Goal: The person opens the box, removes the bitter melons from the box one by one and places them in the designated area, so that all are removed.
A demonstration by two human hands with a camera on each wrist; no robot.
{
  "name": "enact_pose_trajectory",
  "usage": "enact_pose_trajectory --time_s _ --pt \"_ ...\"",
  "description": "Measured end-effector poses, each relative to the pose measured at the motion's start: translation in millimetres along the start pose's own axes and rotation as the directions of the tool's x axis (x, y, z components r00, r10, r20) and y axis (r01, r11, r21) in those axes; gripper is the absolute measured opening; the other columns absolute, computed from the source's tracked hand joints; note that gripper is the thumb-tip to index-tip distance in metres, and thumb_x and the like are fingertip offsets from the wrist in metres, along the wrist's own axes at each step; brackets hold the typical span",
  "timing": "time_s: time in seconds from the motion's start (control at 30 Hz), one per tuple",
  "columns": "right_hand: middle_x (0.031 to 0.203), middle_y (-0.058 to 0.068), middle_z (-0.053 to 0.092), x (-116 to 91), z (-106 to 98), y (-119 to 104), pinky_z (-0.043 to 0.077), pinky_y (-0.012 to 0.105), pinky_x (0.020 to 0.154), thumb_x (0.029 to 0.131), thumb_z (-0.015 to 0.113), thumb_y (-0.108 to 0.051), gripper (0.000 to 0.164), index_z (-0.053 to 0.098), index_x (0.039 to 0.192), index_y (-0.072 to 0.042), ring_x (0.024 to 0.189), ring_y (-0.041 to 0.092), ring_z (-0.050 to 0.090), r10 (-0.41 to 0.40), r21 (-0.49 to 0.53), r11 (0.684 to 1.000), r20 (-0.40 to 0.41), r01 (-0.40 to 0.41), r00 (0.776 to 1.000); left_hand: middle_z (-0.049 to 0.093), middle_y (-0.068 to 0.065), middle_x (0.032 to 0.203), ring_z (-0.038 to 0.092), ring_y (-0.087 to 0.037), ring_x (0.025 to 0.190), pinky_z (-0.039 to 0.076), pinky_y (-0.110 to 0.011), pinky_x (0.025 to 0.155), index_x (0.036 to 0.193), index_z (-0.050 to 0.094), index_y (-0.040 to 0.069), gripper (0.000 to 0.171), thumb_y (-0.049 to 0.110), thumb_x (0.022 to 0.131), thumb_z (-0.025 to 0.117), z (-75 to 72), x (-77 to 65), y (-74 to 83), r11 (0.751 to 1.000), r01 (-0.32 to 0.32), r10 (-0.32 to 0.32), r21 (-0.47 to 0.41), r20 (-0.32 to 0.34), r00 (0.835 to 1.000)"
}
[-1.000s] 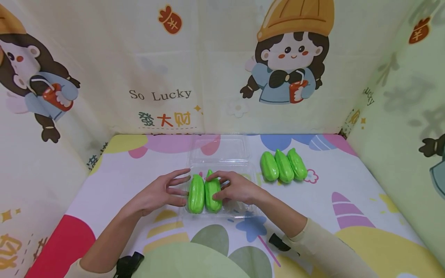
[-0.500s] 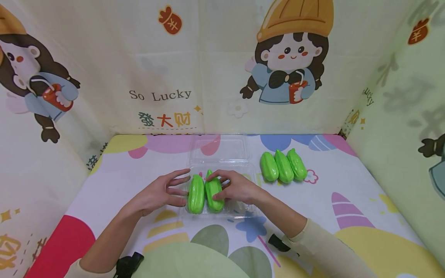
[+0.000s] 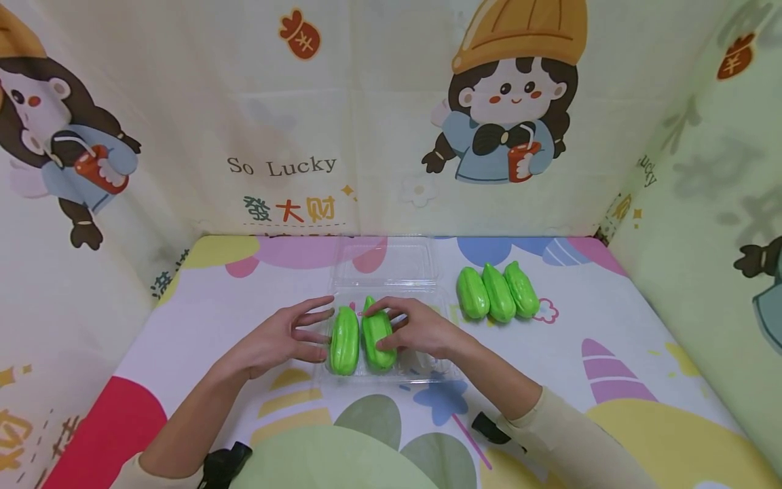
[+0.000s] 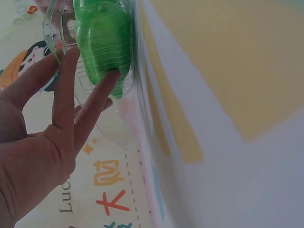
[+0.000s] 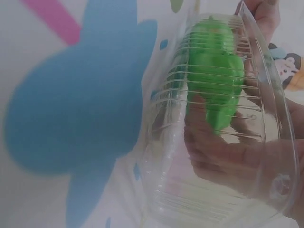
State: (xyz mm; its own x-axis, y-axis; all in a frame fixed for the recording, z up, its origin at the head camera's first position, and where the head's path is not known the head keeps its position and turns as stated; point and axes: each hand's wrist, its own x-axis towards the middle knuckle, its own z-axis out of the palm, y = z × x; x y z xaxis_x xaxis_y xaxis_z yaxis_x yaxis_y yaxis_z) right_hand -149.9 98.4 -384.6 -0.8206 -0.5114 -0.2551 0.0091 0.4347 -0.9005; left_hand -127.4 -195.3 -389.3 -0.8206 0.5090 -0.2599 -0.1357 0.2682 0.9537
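In the head view a clear plastic clamshell box lies with its lid folded back. Two green ridged toy gourds stand lengthwise inside: one at the left wall, another just right of it, a narrow gap between them. My right hand pinches this second gourd between thumb and fingers, seen through the box wall in the right wrist view. Spread and fairly straight, the fingers of my left hand rest against the box's left side; in the left wrist view they touch the clear wall beside a gourd.
Three more green toy gourds lie side by side on the table, right of the box. The transparent lid extends toward the back wall. A patterned cloth covers the table, and printed curtains enclose the back and sides.
The gourd in my right hand has shifted slightly right, widening the gap to the left one. My left hand has stayed in place.
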Motion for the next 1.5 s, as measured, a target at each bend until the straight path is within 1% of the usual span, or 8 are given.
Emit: enact_pose_trajectory --time_s 0.13,0.27,0.47,0.87,1.07,1.2,1.37,1.5 --pt "0.139 0.015 0.058 -1.8 -1.7 0.7 0.062 0.040 0.078 0.084 0.085 -0.011 0.047 0.072 0.127 -0.024 0.116 0.032 0.060 -0.010 0.002 1.000 -0.003 0.010 1.000 0.029 -0.023 0.169 0.063 -0.040 0.130 0.062 -0.044 0.091 0.166 0.025 0.013 0.095 0.004 0.089 0.079 0.3 -0.4 -0.9 1.000 0.001 -0.001 0.007 -0.005 1.000" --pt "0.137 0.015 0.059 -5.1 -4.2 0.8 0.063 0.045 0.080 0.084 0.085 -0.012 0.048 0.072 0.129 -0.023 0.109 0.031 0.064 -0.026 0.002 1.000 0.001 0.026 1.000 0.030 -0.023 0.169 0.063 -0.040 0.130 0.062 -0.044 0.091 0.166 0.026 0.014 0.095 0.004 0.089 0.080 0.5 -0.7 -2.3 1.000 0.005 -0.005 0.011 -0.010 1.000" --pt "0.135 0.017 0.058 -10.5 -7.7 0.9 0.062 0.040 0.078 0.085 0.084 -0.011 0.048 0.071 0.130 -0.020 0.104 0.031 0.067 -0.037 0.015 0.999 0.014 0.037 0.999 0.030 -0.023 0.168 0.063 -0.040 0.130 0.062 -0.045 0.091 0.166 0.026 0.015 0.095 0.004 0.088 0.080 0.5 -0.9 -3.5 1.000 0.007 -0.007 0.005 -0.011 1.000" --pt "0.137 0.016 0.059 -20.4 -18.4 2.0 0.061 0.037 0.082 0.087 0.082 -0.013 0.048 0.070 0.132 -0.022 0.108 0.031 0.069 -0.041 0.020 0.999 0.020 0.041 0.999 0.030 -0.023 0.168 0.063 -0.040 0.130 0.062 -0.045 0.091 0.166 0.026 0.014 0.096 0.005 0.088 0.080 1.4 -0.4 -2.5 1.000 0.006 -0.005 0.014 -0.008 1.000" --pt "0.139 0.017 0.059 -24.6 -24.6 3.5 0.061 0.038 0.085 0.087 0.082 -0.012 0.051 0.069 0.136 -0.022 0.113 0.033 0.069 -0.056 0.030 0.998 0.008 0.056 0.998 0.030 -0.023 0.169 0.063 -0.040 0.131 0.062 -0.044 0.091 0.166 0.026 0.015 0.096 0.004 0.088 0.080 0.9 0.2 -2.6 1.000 0.003 -0.003 0.019 -0.011 1.000" --pt "0.140 0.017 0.057 -27.3 -28.6 3.3 0.062 0.038 0.086 0.087 0.081 -0.014 0.055 0.067 0.139 -0.024 0.114 0.033 0.068 -0.047 0.034 0.998 -0.004 0.047 0.999 0.030 -0.023 0.169 0.063 -0.039 0.130 0.062 -0.043 0.091 0.166 0.026 0.015 0.096 0.003 0.088 0.080 0.5 0.5 -2.9 1.000 0.005 -0.005 0.010 -0.013 1.000" --pt "0.141 0.012 0.059 -31.0 -33.2 4.4 0.061 0.039 0.087 0.086 0.081 -0.015 0.055 0.068 0.138 -0.029 0.115 0.030 0.067 -0.035 0.032 0.999 -0.030 0.035 0.999 0.030 -0.023 0.169 0.063 -0.039 0.130 0.062 -0.043 0.091 0.166 0.026 0.015 0.096 0.004 0.088 0.080 0.7 0.5 -2.7 1.000 0.005 -0.005 0.013 -0.014 1.000" --pt "0.143 0.013 0.058 -34.6 -38.9 6.5 0.061 0.039 0.088 0.087 0.080 -0.014 0.056 0.066 0.140 -0.026 0.116 0.031 0.067 -0.047 0.045 0.998 -0.040 0.049 0.998 0.030 -0.023 0.169 0.063 -0.039 0.130 0.062 -0.043 0.091 0.166 0.026 0.015 0.097 0.004 0.087 0.081 0.9 0.6 -2.5 1.000 0.007 -0.007 0.016 -0.016 1.000"
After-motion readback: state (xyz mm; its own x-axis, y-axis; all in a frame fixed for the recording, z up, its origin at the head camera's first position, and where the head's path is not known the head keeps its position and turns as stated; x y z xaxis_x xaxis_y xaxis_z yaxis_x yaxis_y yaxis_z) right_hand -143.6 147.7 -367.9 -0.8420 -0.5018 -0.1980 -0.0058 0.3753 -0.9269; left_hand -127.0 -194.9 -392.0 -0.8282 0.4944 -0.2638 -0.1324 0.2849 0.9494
